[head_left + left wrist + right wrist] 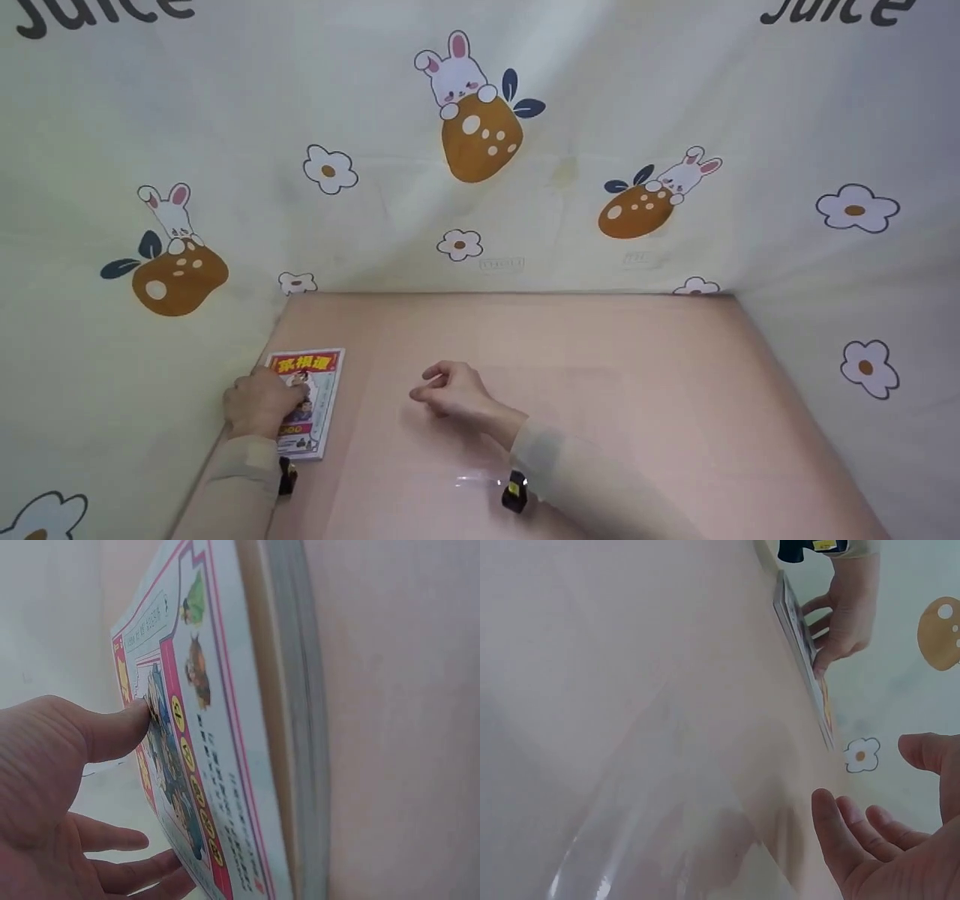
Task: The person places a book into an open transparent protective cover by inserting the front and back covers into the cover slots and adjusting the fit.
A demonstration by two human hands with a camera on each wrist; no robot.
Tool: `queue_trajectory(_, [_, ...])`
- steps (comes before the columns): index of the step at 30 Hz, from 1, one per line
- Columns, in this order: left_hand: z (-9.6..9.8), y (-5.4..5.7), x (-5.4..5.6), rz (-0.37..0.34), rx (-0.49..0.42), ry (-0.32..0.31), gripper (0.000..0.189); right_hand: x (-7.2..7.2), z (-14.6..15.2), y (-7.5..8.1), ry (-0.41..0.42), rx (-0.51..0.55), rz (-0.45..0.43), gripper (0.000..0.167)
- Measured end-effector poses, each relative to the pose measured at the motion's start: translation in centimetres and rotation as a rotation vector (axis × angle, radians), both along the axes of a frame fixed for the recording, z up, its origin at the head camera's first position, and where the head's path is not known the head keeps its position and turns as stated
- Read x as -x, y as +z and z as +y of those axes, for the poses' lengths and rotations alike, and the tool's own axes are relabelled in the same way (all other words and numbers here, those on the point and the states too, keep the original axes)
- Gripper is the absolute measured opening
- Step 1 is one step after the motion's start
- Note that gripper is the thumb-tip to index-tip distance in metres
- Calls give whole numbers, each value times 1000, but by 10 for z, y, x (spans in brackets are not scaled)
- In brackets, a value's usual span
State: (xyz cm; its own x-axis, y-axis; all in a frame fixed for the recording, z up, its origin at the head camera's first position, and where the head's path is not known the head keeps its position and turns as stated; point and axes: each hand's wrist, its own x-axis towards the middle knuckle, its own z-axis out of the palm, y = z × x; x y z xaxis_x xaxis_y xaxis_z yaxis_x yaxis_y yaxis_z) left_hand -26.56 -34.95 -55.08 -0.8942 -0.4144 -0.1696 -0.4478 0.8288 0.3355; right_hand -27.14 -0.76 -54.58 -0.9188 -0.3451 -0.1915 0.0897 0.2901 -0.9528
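Observation:
A book (319, 409) with a colourful illustrated cover and a red title band lies flat at the table's left side. My left hand (259, 403) holds it by its left edge. In the left wrist view the thumb (124, 731) presses on the cover, while the other fingers reach to the edge, their tips partly hidden. To the right, my right hand (457, 394) hovers above the table with loosely bent fingers and nothing in them. A clear plastic sheet or bag (682, 817) lies beneath it, its corner and shiny folds visible in the right wrist view.
The pinkish table (675, 390) is enclosed by a pale cloth (375, 90) printed with rabbits, fruit and flowers. Its left side rises right beside the book. A black wrist device (514, 493) with a yellow patch sits under the right forearm.

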Motion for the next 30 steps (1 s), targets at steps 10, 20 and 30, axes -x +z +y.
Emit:
queue_trajectory(10, [2, 4, 8, -22, -1, 5, 72, -3, -9, 0, -10, 12, -11, 49])
queue_trajectory(20, [-9, 8, 5, 12, -182, 67, 87, -6, -23, 5, 6, 34, -10, 51])
queue_trajectory(30, [-18, 12, -3, 18, -361, 49, 87, -12, -30, 3, 6, 12, -24, 51])
